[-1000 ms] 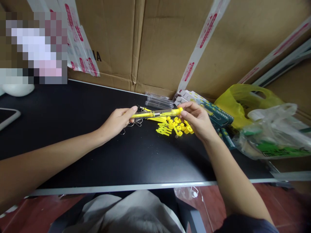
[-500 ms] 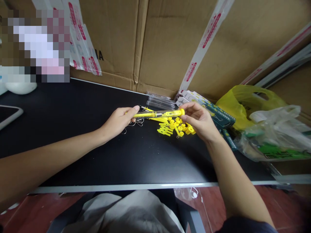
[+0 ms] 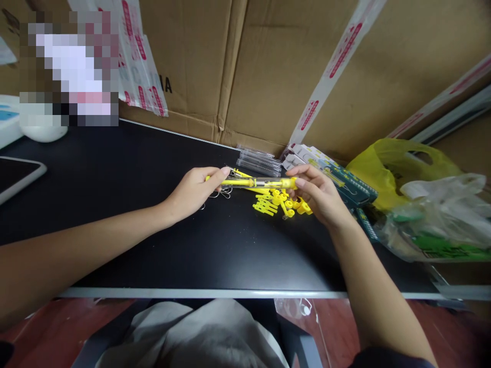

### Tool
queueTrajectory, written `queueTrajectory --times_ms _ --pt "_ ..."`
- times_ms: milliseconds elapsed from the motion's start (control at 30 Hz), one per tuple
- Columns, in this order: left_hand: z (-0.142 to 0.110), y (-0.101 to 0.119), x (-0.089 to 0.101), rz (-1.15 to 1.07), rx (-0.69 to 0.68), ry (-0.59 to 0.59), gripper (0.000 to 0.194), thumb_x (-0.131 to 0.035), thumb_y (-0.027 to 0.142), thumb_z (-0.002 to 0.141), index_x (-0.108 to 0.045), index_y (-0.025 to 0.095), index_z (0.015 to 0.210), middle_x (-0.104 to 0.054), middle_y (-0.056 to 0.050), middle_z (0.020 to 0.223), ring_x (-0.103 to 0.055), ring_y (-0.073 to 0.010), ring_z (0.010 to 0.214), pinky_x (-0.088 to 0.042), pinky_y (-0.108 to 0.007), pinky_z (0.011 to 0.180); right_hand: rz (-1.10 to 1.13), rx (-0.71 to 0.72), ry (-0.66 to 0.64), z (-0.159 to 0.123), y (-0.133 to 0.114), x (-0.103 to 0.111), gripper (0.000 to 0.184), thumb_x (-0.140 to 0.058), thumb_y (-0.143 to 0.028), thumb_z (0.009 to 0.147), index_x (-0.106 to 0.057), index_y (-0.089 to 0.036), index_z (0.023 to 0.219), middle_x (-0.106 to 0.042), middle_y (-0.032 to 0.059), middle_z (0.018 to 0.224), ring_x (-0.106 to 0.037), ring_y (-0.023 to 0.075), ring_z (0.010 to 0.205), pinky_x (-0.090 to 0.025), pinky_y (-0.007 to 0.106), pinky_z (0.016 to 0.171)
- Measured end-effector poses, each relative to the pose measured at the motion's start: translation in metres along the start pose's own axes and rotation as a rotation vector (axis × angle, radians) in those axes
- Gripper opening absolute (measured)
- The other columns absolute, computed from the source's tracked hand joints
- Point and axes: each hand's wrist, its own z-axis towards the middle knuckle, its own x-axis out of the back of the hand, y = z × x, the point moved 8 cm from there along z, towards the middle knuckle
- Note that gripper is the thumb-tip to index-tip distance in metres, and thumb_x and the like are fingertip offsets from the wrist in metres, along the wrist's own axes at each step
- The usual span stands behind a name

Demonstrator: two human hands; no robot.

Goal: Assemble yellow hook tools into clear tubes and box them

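Observation:
Both hands hold one long yellow pen-like tool point(image 3: 253, 182) level above a black table point(image 3: 115, 168). My left hand point(image 3: 195, 191) pinches its left end, fingers curled. My right hand point(image 3: 320, 195) grips its translucent right end between thumb and fingers. Beneath the tool lies a heap of small yellow plastic parts point(image 3: 282, 202), and thin metal wire springs point(image 3: 220, 193) lie by my left hand.
Clear plastic tubes point(image 3: 259, 161) and printed green-and-white packets point(image 3: 345, 181) lie behind the heap. A yellow bag point(image 3: 399, 163) and a clear bag point(image 3: 441, 214) sit at the right. Cardboard boxes point(image 3: 268, 66) wall the back. A tablet edge point(image 3: 19, 179) shows far left.
The camera has tilted slightly, so everything sits a little lower and to the right. Both hands keep the same hold on the yellow tool, which now lies more level.

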Motion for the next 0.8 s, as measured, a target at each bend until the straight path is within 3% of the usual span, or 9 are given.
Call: queueTrajectory --times_ms 300,567,700,800 --pt "-0.001 0.007 0.001 0.063 -0.048 0.008 0.045 -0.042 0.051 0.093 -0.051 0.017 0.064 -0.037 0.005 0.052 -0.035 -0.0083 0.047 -0.025 -0.023 0.046 0.003 -0.024 -0.011 0.000 0.004 -0.001 0.021 -0.069 -0.040 0.081 -0.065 -0.022 0.093 -0.057 -0.0023 0.072 -0.052 0.0090 0.054 -0.042 0.022 0.050" --pt "-0.002 -0.001 -0.004 -0.019 0.014 -0.035 0.044 -0.044 0.054 0.091 -0.054 0.017 0.070 -0.043 0.004 0.056 -0.040 -0.0083 0.045 -0.027 -0.022 0.043 0.000 -0.045 -0.071 -0.002 0.006 -0.013 0.028 -0.069 -0.044 0.081 -0.063 -0.021 0.095 -0.055 -0.0029 0.073 -0.050 0.0074 0.056 -0.041 0.021 0.052" --pt "0.000 -0.003 -0.004 -0.027 0.022 -0.032 0.047 -0.045 0.055 0.091 -0.052 0.017 0.065 -0.039 0.005 0.052 -0.033 -0.0066 0.042 -0.022 -0.021 0.041 0.002 -0.030 -0.070 -0.003 0.005 -0.014 0.028 -0.068 -0.045 0.083 -0.062 -0.021 0.097 -0.054 -0.0029 0.071 -0.049 0.0079 0.055 -0.039 0.021 0.051" --pt "0.001 -0.010 -0.004 -0.087 0.102 -0.021 0.046 -0.045 0.053 0.091 -0.050 0.017 0.062 -0.033 0.006 0.047 -0.027 -0.0059 0.039 -0.018 -0.021 0.039 -0.004 0.002 -0.074 -0.003 0.003 -0.014 0.030 -0.064 -0.049 0.084 -0.062 -0.021 0.097 -0.053 -0.0034 0.065 -0.048 0.0094 0.054 -0.039 0.022 0.050"
